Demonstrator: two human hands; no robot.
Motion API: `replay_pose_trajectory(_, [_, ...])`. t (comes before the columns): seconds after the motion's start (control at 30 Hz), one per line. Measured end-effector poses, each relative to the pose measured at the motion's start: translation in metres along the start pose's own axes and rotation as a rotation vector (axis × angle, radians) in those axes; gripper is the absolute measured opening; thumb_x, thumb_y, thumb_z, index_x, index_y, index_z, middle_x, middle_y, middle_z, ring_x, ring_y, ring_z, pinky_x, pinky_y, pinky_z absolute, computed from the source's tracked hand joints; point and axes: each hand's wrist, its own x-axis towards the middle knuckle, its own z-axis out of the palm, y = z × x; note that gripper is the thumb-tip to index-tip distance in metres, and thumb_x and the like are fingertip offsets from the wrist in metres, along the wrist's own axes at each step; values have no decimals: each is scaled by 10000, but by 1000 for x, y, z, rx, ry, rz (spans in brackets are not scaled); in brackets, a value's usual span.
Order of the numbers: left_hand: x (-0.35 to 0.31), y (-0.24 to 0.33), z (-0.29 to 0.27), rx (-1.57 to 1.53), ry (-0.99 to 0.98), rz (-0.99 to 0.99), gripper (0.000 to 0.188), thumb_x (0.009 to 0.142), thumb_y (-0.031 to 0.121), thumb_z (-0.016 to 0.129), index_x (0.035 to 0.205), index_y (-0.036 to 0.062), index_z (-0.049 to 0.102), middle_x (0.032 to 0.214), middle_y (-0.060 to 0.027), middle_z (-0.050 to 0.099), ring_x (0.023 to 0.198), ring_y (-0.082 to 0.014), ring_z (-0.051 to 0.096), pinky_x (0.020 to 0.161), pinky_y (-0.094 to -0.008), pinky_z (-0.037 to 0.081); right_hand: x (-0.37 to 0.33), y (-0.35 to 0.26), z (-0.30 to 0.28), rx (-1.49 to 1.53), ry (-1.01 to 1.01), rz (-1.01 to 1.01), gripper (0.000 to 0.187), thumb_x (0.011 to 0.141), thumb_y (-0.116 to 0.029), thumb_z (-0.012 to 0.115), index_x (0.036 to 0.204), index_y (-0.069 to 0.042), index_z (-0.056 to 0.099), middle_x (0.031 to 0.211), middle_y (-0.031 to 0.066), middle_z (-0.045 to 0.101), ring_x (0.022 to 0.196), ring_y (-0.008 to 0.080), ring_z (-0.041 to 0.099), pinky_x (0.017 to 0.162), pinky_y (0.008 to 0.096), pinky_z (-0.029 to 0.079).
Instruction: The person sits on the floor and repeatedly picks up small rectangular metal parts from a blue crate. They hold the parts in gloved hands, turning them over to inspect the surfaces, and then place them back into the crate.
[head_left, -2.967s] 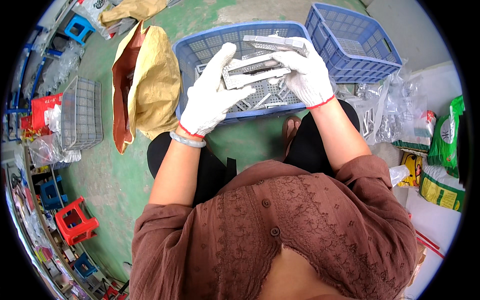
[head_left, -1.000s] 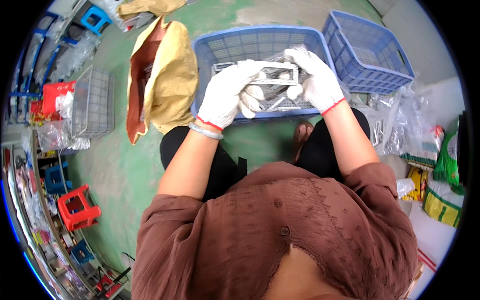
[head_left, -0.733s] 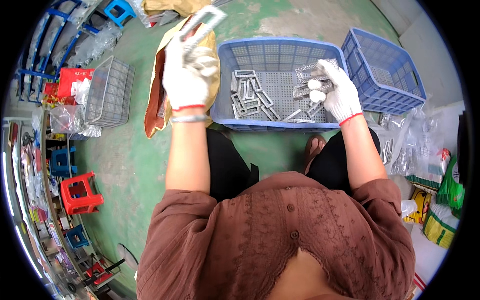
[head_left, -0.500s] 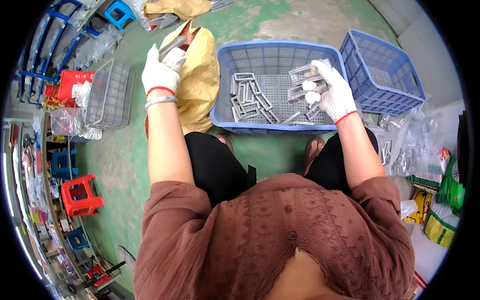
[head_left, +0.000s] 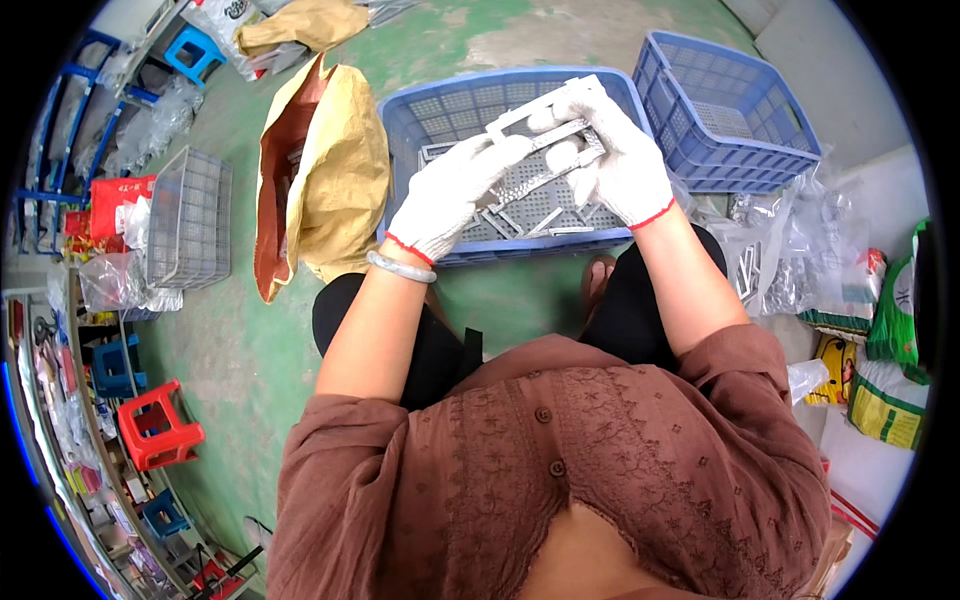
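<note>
Both of my hands wear white knitted gloves with red cuffs and come together above a blue plastic crate (head_left: pixel 395 215). Wrapped around two slim, silvery rectangular metal frames (head_left: pixel 545 172) is my right hand (head_left: pixel 625 165), one frame above the other. My left hand (head_left: pixel 460 195) closes its fingers at the left ends of these frames; its fingertips are partly hidden. More grey metal frames (head_left: pixel 545 222) lie loose on the crate's bottom, partly covered by my hands. To the left stands a yellow woven sack (head_left: pixel 345 170), its mouth agape, with some metal pieces inside.
A second blue crate (head_left: pixel 735 160) stands at the right, beside clear plastic bags (head_left: pixel 800 240). At the left are a grey mesh crate (head_left: pixel 190 220), a red stool (head_left: pixel 160 425) and loaded shelves (head_left: pixel 100 440). The floor (head_left: pixel 260 360) is green.
My left hand has moved right from the sack's mouth to the frames in my right hand; the metal piece it held is gone from it. The sack's mouth now shows. The view has shifted.
</note>
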Motion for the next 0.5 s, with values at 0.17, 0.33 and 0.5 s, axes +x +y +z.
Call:
replay_pose_trajectory(0.17, [-2,-9,12,-132,70,236,347,894,215,731,1160,-4,694,1043,-33,706,942,-85,619,839,-237,489,-9,-3,18,-138,-1,23,369,965,-293,622,1178,1,557,1166,163,630,790,205,694,455,293,592])
replay_pose_trajectory(0.33, [-6,3,4,32,105,324,368,903,78,663,1241,-62,625,1150,-92,689,996,-124,647,896,-255,501,-10,4,18,-305,149,143,336,972,-260,626,1189,-14,552,1008,112,642,680,160,679,400,271,565])
replay_pose_trajectory(0.5, [-8,-7,-6,-44,67,386,387,918,19,587,1291,-87,568,1200,-143,667,1010,-186,677,863,-305,566,-8,4,31,-256,102,95,415,960,-184,623,1318,0,522,972,99,645,628,143,668,371,258,549])
